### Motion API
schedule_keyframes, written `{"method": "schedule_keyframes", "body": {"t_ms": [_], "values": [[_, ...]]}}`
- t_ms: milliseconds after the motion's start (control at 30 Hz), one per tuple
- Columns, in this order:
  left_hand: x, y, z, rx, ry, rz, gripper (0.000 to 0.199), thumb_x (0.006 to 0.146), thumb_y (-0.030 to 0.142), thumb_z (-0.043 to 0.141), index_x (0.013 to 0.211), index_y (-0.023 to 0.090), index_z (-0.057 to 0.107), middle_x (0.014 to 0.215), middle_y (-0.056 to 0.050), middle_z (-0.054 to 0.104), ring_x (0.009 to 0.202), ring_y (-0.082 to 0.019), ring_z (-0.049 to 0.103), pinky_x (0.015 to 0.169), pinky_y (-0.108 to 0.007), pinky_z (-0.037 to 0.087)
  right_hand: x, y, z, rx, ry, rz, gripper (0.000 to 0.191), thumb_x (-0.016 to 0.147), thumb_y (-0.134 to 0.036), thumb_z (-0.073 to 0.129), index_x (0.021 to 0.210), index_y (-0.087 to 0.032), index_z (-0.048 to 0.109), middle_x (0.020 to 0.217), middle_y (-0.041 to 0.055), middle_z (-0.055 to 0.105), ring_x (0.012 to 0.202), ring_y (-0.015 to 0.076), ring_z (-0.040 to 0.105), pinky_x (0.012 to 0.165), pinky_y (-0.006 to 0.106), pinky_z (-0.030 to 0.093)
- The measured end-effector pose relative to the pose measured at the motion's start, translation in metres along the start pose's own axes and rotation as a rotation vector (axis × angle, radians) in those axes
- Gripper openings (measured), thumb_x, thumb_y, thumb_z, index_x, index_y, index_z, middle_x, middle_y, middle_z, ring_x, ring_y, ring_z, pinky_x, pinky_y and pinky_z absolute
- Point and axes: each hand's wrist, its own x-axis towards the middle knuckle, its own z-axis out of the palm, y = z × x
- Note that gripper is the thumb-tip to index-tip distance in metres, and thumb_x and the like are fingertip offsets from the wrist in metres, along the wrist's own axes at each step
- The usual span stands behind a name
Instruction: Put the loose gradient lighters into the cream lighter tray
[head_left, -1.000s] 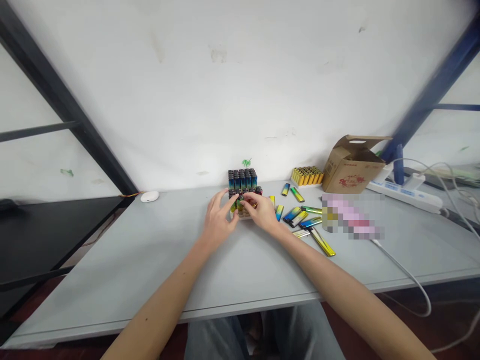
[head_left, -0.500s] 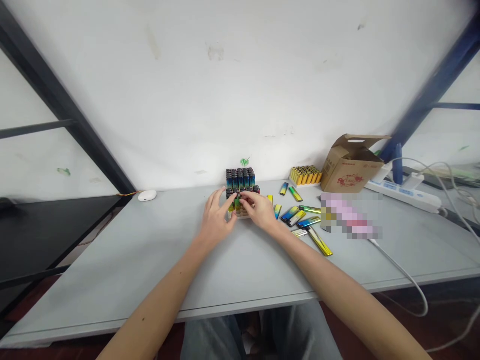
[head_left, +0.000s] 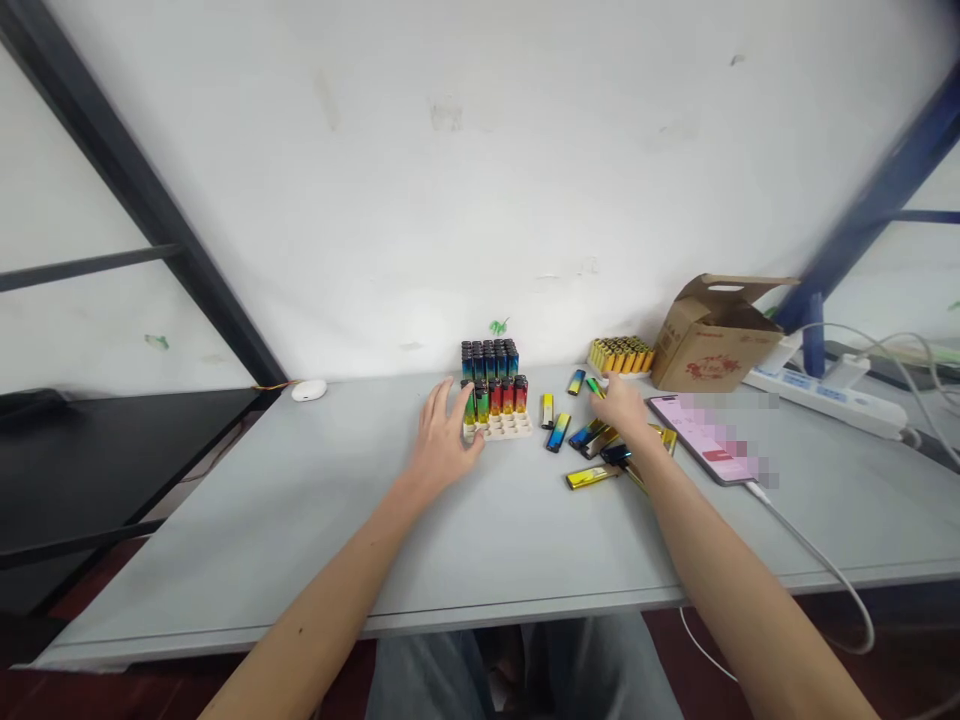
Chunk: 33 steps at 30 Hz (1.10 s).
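My left hand (head_left: 444, 440) rests with fingers apart at the left side of a white holder (head_left: 504, 430), holding nothing. Green and red lighters (head_left: 496, 401) stand upright in the holder, and bare holes show along its front. Behind it stands a block of blue lighters with black tops (head_left: 490, 359). On the right, my right hand (head_left: 622, 408) has its fingers closed at the end of a green lighter (head_left: 595, 387). Below and left of that hand, several yellow and blue lighters (head_left: 558, 432) lie loose on the table, some partly hidden by my right wrist.
Yellow lighters (head_left: 621, 355) stand in a holder by the wall, beside an open cardboard box (head_left: 716, 345). A phone (head_left: 705, 437) with a white cable lies right of my right hand. Farther right is a power strip (head_left: 829, 402); a white case (head_left: 308, 390) lies at the left.
My right hand has left the holder and moved right to the green lighter. My left hand stays by the holder, whose upright lighters are now uncovered. The view has shifted slightly.
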Motion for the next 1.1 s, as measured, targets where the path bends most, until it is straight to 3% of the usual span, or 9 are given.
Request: {"method": "schedule_keyframes", "body": {"t_ms": [267,467,600,667,733,800,900,1000,1100], "values": [[0.000,-0.002,0.003,-0.090,0.029,-0.149,0.054,0.083,0.025,0.055,0.135,0.015,0.042,0.135,-0.018,0.041,0.131,-0.032,0.037,0.110,-0.049,0.034,0.005,0.004,0.003,0.053,0.054,0.030,0.049,0.078,-0.018,0.057,0.127,-0.019,0.054,0.109,0.0147,0.069,0.107,0.0328,0.063,0.084,0.041,0.047],[0.000,-0.001,0.003,-0.162,0.026,-0.253,0.050,0.084,0.024,0.052,0.132,0.015,0.041,0.133,-0.016,0.043,0.129,-0.030,0.038,0.110,-0.050,0.034,0.008,-0.007,0.001,0.555,0.116,-0.172,0.043,0.073,-0.038,0.066,0.108,-0.014,0.064,0.094,0.0108,0.069,0.082,0.0234,0.064,0.075,0.036,0.049],[0.000,0.001,0.001,-0.187,0.051,-0.269,0.050,0.084,0.023,0.053,0.132,0.017,0.041,0.132,-0.015,0.043,0.129,-0.029,0.038,0.110,-0.048,0.034,-0.004,-0.031,-0.004,1.132,-0.069,-0.207,0.030,0.073,-0.045,0.064,0.082,-0.017,0.065,0.079,0.0032,0.063,0.059,0.0125,0.053,0.061,0.030,0.048],[0.000,0.001,0.001,-0.189,0.047,-0.278,0.049,0.084,0.023,0.053,0.131,0.017,0.042,0.133,-0.015,0.042,0.130,-0.029,0.038,0.110,-0.049,0.034,-0.014,-0.043,-0.010,1.358,-0.091,-0.147,0.022,0.073,-0.038,0.061,0.062,-0.019,0.057,0.069,0.0004,0.057,0.061,0.0123,0.054,0.060,0.027,0.048],[0.000,0.001,0.001,-0.190,0.038,-0.288,0.049,0.084,0.023,0.054,0.131,0.017,0.043,0.133,-0.015,0.042,0.130,-0.030,0.038,0.110,-0.049,0.034,-0.025,-0.053,-0.016,1.591,-0.222,-0.156,0.021,0.072,-0.030,0.058,0.055,-0.020,0.050,0.069,0.0009,0.058,0.073,0.0150,0.061,0.068,0.026,0.051],[-0.001,0.003,0.001,-0.192,0.030,-0.296,0.048,0.083,0.023,0.054,0.130,0.017,0.043,0.134,-0.015,0.041,0.131,-0.030,0.038,0.109,-0.049,0.034,-0.035,-0.060,-0.023,1.734,-0.416,-0.131,0.005,0.069,-0.020,0.055,0.067,-0.020,0.060,0.086,0.0034,0.067,0.089,0.0178,0.065,0.075,0.027,0.053],[-0.001,0.007,0.000,-0.200,0.045,-0.296,0.047,0.083,0.022,0.054,0.129,0.017,0.045,0.136,-0.016,0.042,0.131,-0.030,0.039,0.107,-0.048,0.037,-0.048,-0.066,-0.029,1.772,-0.670,-0.099,0.033,0.067,-0.011,0.053,0.097,-0.021,0.066,0.106,0.0047,0.070,0.087,0.0177,0.066,0.065,0.027,0.054],[0.001,0.011,-0.003,-0.216,0.131,-0.246,0.039,0.084,0.021,0.053,0.123,0.018,0.051,0.131,-0.015,0.048,0.126,-0.027,0.046,0.104,-0.045,0.040,-0.056,-0.069,-0.028,1.787,-0.834,-0.035,0.036,0.073,-0.015,0.054,0.107,-0.023,0.063,0.092,0.0024,0.071,0.058,0.0120,0.057,0.045,0.023,0.045],[0.003,0.013,-0.008,-0.251,0.178,-0.169,0.021,0.084,0.019,0.051,0.103,0.020,0.060,0.106,-0.009,0.064,0.105,-0.023,0.060,0.094,-0.038,0.047,-0.061,-0.073,-0.023,1.861,-0.929,-0.014,0.027,0.083,-0.032,0.053,0.105,-0.021,0.062,0.067,-0.0020,0.061,0.042,0.0083,0.039,0.037,0.021,0.033]]}}
